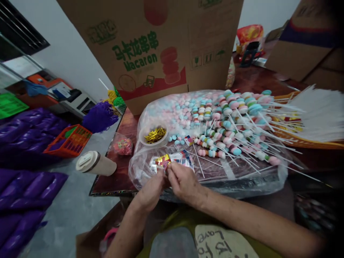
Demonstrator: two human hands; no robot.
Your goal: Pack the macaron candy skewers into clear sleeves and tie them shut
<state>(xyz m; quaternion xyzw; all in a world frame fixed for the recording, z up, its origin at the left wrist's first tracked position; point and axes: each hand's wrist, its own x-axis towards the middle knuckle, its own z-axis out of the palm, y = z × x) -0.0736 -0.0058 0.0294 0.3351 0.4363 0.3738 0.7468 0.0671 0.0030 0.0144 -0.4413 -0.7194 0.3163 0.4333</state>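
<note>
My left hand (152,190) and my right hand (185,182) meet over the near edge of the table, fingers pinched together. Between their fingertips is a small gold and red foil wrapper (165,158); the fingers partly cover its lower end. Beneath and beside it lie several flat printed packets (185,157) on a clear plastic sheet (139,172). Just beyond stands a white bowl (146,142) of gold twist ties (156,135). To the right, many skewers of pastel macaron-shaped candies (233,134) lie piled, their white sticks pointing toward the right.
A tall cardboard box (172,82) stands behind loose pink and blue candies (182,111). An orange basket (317,142) of white sticks (319,111) is at right. A lidded cup (102,165) and a bag of small candies (123,146) are at left.
</note>
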